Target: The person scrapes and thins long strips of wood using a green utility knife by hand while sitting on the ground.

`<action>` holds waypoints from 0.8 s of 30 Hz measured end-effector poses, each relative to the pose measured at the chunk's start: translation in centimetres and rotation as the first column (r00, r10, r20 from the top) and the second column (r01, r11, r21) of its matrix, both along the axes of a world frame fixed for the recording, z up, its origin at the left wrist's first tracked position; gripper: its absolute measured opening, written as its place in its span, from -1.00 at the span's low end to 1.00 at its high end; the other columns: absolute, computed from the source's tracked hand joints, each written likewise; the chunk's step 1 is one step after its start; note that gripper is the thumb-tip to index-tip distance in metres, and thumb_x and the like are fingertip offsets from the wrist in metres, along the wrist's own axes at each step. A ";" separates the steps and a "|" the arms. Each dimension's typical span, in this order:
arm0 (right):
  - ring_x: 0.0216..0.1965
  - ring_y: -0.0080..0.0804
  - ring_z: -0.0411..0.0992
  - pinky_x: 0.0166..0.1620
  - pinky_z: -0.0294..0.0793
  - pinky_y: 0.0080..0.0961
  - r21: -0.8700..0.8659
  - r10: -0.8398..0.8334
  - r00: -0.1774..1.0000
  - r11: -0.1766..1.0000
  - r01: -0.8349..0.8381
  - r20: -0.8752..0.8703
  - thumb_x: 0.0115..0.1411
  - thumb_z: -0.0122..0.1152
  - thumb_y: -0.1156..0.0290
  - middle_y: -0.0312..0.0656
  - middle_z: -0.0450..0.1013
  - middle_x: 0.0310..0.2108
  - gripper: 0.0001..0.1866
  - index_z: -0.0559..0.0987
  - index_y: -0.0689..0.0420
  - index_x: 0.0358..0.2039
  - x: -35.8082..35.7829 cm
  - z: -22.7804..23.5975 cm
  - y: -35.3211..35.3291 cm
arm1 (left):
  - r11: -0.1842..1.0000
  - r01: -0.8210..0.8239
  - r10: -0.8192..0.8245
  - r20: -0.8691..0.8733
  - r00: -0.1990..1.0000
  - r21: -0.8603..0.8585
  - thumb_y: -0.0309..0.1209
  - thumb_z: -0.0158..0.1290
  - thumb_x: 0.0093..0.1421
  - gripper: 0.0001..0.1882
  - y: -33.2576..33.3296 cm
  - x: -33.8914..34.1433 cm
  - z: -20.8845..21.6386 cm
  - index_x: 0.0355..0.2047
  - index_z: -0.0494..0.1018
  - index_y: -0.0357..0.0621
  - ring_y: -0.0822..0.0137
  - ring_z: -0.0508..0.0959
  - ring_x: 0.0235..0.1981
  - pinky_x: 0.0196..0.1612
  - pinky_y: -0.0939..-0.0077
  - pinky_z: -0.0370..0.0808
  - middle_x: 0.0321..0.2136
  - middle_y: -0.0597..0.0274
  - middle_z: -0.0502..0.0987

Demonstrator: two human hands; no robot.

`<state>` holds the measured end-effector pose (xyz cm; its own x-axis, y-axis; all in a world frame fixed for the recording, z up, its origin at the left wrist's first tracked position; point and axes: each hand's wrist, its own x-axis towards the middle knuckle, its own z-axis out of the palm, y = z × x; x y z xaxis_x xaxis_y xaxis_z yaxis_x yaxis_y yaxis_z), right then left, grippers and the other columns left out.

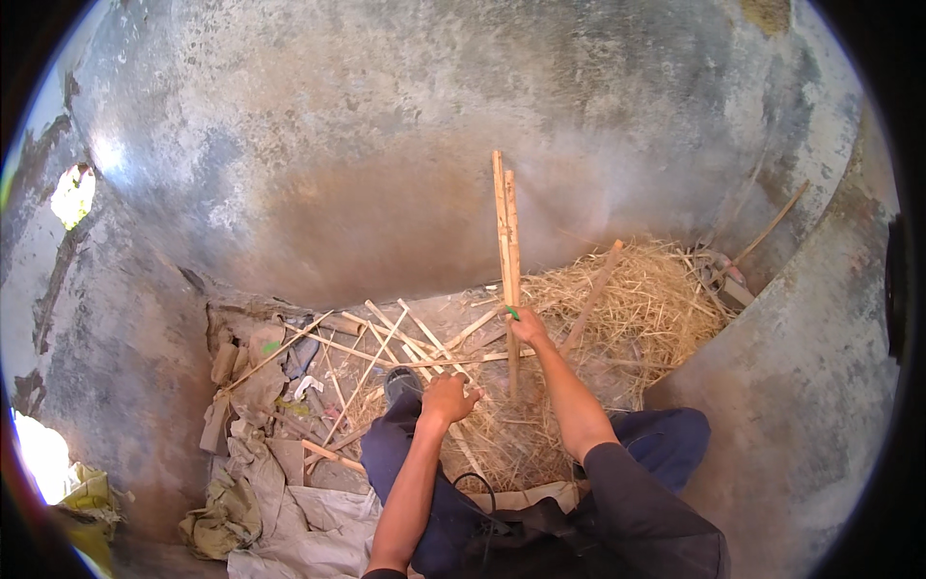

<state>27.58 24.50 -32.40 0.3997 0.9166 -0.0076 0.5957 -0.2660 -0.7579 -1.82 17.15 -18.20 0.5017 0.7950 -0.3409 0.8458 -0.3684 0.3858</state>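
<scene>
My right hand (526, 326) is closed round the lower part of two pale wooden sticks (508, 232). They stand upright side by side, their tops against the wall. A small green piece (513, 314) shows at my fingers; its kind is unclear. My left hand (449, 398) is above my left knee, fingers loosely bent and thumb apart, with no held thing visible. Thin wooden strips (386, 343) lie crossed on the floor just beyond it. To the right of the upright sticks, a thicker stick (593, 294) leans over a straw heap (641, 299).
A curved grey wall (386, 125) encloses the small space. Crumpled cloth sacks (299, 521) lie at the lower left, near broken bricks and debris (236, 362). Another thin stick (772, 224) leans in the right corner. Light enters through a hole (73, 197) on the left.
</scene>
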 end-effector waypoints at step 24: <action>0.02 0.10 0.64 0.12 0.59 0.02 -0.713 0.420 0.893 0.576 -0.400 -0.162 0.30 0.22 0.30 0.16 0.67 -0.05 -0.59 0.67 0.10 0.13 -10.0 -24.3 -25.0 | 0.997 -0.066 0.067 -0.019 0.998 0.040 0.10 0.18 0.40 -0.41 -0.4 -3.1 1.7 0.19 0.59 -0.11 -0.21 0.57 0.24 0.23 -0.16 0.54 0.15 -0.18 0.61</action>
